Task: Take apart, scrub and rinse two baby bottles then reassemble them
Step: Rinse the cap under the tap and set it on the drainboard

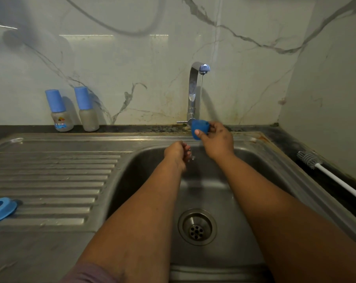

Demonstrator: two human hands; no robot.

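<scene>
**Blue Cap Held Under a Thin Stream at the Steel Sink**

Both hands reach over the stainless steel sink basin [224, 201]. Right hand [217, 139] pinches a dark blue plastic bottle cap [199, 127] between thumb and fingers, holding it at the base of the chrome tap [193, 88], where a thin stream of water falls from the blue-tipped spout. Left hand [178, 153] sits lower, just beside the right, with its fingers curled inward; something small and clear glints at the fingertips, but whether the hand grips anything cannot be told.

Two frosted baby bottles stand side by side against the marble-patterned wall at the back left of the counter, both with tall light blue caps on: the left bottle [59, 112] carries a colourful printed picture, the right bottle [87, 110] shows plain. A light blue plastic screw ring [0, 209] lies flat on the ribbed steel draining board [60, 174] at the far left. A white-handled bottle brush with grey bristles [324, 169] rests on the dark counter to the right of the sink, well apart from the hands.
</scene>
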